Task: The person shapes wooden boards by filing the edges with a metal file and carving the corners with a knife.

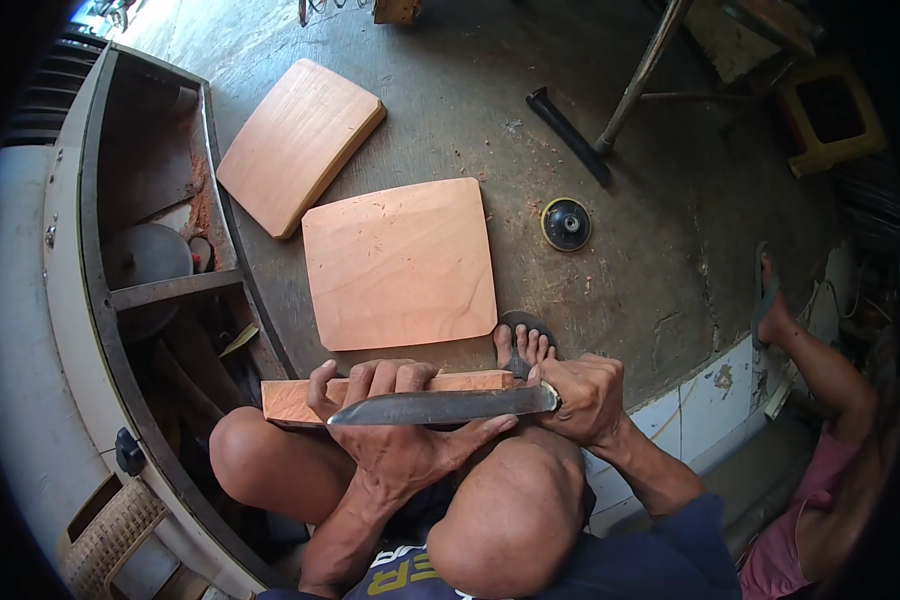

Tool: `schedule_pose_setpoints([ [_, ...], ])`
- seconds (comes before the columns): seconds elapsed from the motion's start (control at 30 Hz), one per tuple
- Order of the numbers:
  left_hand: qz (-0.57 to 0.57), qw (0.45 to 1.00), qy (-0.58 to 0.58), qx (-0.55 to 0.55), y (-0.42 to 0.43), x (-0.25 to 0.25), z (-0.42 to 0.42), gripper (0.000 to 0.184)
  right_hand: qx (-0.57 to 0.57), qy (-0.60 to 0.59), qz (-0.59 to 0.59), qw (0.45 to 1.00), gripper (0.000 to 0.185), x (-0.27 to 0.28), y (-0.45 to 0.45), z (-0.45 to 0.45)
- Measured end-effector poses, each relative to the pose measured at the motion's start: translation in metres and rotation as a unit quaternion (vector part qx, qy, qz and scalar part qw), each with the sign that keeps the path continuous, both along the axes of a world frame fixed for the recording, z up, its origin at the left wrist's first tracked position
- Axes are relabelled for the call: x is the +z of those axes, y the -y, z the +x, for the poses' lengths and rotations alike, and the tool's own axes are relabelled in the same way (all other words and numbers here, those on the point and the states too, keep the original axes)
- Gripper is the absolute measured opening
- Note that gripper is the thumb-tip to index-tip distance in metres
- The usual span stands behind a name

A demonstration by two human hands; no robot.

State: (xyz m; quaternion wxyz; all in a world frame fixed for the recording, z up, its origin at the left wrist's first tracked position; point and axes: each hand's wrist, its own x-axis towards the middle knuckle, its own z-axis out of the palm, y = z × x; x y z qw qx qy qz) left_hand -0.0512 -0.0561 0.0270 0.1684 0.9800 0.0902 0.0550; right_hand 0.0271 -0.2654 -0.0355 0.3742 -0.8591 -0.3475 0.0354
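A wooden block (288, 399) lies crosswise over my knees, its pale face partly hidden behind my left hand and a knife. My left hand (390, 440) grips the block from the near side, with fingers curled over its top edge. In my right hand (582, 398) is the handle of the large knife (430, 407); its broad blade points left and passes over my left palm and along the block. Two pale wooden boards, one squared to me (400, 265) and one tilted (300, 145), lie on the floor beyond.
An open cabinet (175, 291) with discs and shavings stands at left. On the floor (650, 270) are a round black pad (566, 224) and a dark bar (570, 137). A metal stand leg (642, 80) and a yellow stool (832, 115) are at upper right. Another person's leg (820, 360) shows at right.
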Motion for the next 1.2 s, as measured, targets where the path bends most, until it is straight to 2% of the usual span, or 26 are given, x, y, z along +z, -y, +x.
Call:
schedule_pose_setpoints([
  [0.13,-0.005,1.000,-0.004,0.022,0.002,0.003,-0.001,0.075,0.004,-0.003,0.024,1.000,0.025,-0.005,-0.003,0.001],
  [0.23,0.005,0.999,0.048,0.013,-0.002,-0.008,-0.004,0.073,-0.011,-0.021,-0.024,0.999,0.023,0.003,-0.002,-0.006],
  [0.47,0.043,0.996,0.065,0.040,-0.002,-0.012,-0.006,0.074,-0.046,-0.015,-0.049,0.998,0.024,0.008,-0.002,-0.014],
  [0.53,0.032,0.998,0.028,0.055,0.000,-0.007,-0.007,0.073,-0.135,-0.079,-0.132,0.979,0.022,0.002,0.008,-0.022],
  [0.57,0.031,0.998,0.026,0.055,-0.002,-0.005,-0.008,0.073,-0.135,-0.081,-0.133,0.978,0.022,0.001,0.013,-0.029],
  [0.63,0.020,0.999,0.013,0.032,-0.005,-0.006,-0.006,0.075,-0.177,-0.164,-0.149,0.959,0.018,-0.003,0.020,-0.032],
  [0.73,0.003,1.000,-0.027,-0.013,-0.012,0.003,0.005,0.075,-0.135,-0.178,-0.085,0.971,0.019,0.006,0.011,-0.028],
  [0.77,0.003,1.000,-0.022,-0.017,-0.018,0.002,0.005,0.075,-0.113,-0.170,-0.043,0.978,0.020,0.007,0.007,-0.023],
  [0.83,-0.048,0.993,-0.082,-0.064,-0.032,0.001,0.004,0.071,-0.104,-0.130,-0.028,0.986,0.023,0.007,0.001,-0.018],
  [0.87,-0.061,0.994,-0.074,-0.056,-0.033,0.004,0.005,0.065,-0.113,-0.129,-0.023,0.985,0.023,0.011,-0.004,-0.013],
  [0.93,-0.048,0.997,-0.059,-0.030,-0.039,0.015,0.002,0.065,-0.107,-0.116,-0.006,0.988,0.024,0.017,-0.015,0.005],
  [1.0,-0.049,0.996,-0.057,-0.037,-0.048,0.035,-0.003,0.059,-0.130,-0.185,0.028,0.974,0.021,0.025,-0.020,0.009],
  [1.1,-0.028,0.999,-0.021,-0.042,-0.042,0.055,-0.007,0.058,-0.104,-0.158,0.031,0.981,0.022,0.036,-0.032,0.025],
  [1.17,-0.013,1.000,0.019,-0.021,-0.032,0.047,-0.010,0.055,-0.083,-0.152,0.037,0.984,0.020,0.043,-0.041,0.030],
  [1.2,-0.003,0.998,0.045,0.044,-0.024,0.041,-0.013,0.055,-0.059,-0.149,0.048,0.986,0.021,0.043,-0.044,0.030],
])
